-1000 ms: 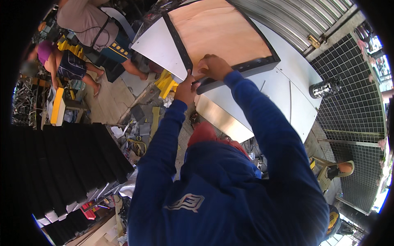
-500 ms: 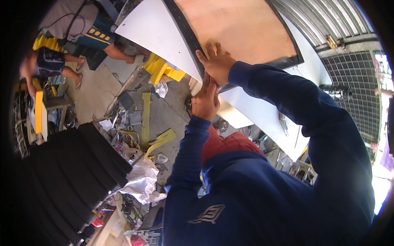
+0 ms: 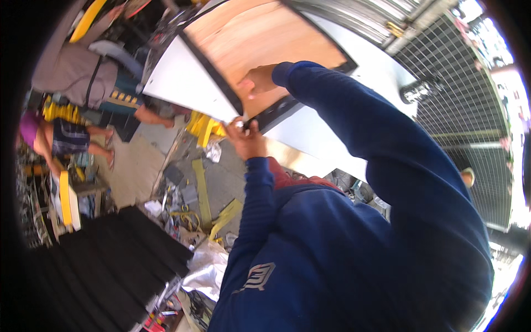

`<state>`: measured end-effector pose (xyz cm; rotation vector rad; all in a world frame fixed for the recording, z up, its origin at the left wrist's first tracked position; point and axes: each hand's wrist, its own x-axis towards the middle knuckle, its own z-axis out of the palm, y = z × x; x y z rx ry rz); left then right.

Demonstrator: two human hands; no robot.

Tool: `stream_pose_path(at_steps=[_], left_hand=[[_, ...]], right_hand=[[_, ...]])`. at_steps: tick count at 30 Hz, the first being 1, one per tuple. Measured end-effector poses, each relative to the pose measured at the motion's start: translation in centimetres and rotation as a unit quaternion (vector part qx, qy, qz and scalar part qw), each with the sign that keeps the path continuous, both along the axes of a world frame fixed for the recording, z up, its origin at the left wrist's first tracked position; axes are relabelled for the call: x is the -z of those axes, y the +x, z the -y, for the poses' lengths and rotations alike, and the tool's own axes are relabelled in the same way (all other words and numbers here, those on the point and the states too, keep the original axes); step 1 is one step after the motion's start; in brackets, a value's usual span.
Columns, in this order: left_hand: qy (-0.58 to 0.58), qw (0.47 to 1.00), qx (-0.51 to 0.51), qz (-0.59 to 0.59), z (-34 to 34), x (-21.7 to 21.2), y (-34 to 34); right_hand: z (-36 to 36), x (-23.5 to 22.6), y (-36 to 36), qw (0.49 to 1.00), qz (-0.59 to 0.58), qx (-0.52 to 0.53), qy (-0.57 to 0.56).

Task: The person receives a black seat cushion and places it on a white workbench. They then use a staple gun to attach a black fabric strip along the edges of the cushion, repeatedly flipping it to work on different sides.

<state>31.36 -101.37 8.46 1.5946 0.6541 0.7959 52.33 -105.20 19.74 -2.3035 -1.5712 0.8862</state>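
A plywood panel (image 3: pixel 265 33) with a black border strip (image 3: pixel 213 74) rests on a white board (image 3: pixel 182 77). At its near corner, my left hand (image 3: pixel 249 143) has thumb and fingers closed around the edge, the corner partly hidden between them. My right hand (image 3: pixel 259 83) hovers over the plywood just beyond that corner. Its fingers are smeared by motion, so their grip does not show. The right forearm crosses above the panel's near border.
On the left, two people stand near yellow pieces (image 3: pixel 202 128). A black ribbed sheet (image 3: pixel 116 254) lies at lower left. Scraps and yellow strips (image 3: pixel 201 188) litter the floor. Wire mesh (image 3: pixel 464 99) stands at right, a corrugated metal shutter (image 3: pixel 354 19) at the back.
The view has shifted. My right hand has come away from my left hand and the panel's black edge, moving over the plywood. My left hand now closes around the near corner.
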Motion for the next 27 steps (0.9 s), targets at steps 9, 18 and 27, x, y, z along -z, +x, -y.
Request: stream_pose_path(at_steps=[9, 18, 27], left_hand=[[-0.119, 0.982, 0.035, -0.144, -3.3, -1.3, 1.5], [-0.212, 0.928, 0.147, -0.268, -4.8, -5.4, 2.2], [-0.229, 0.903, 0.280, -0.234, -7.6, -2.5, 2.9]], right_hand=[[28.3, 9.8, -6.7, 0.746, 0.265, 0.601, 0.107], [30.3, 14.7, -13.4, 0.795, 0.151, 0.555, 0.195], [10.1, 3.8, -19.9, 0.869, -0.001, 0.440, 0.226]])
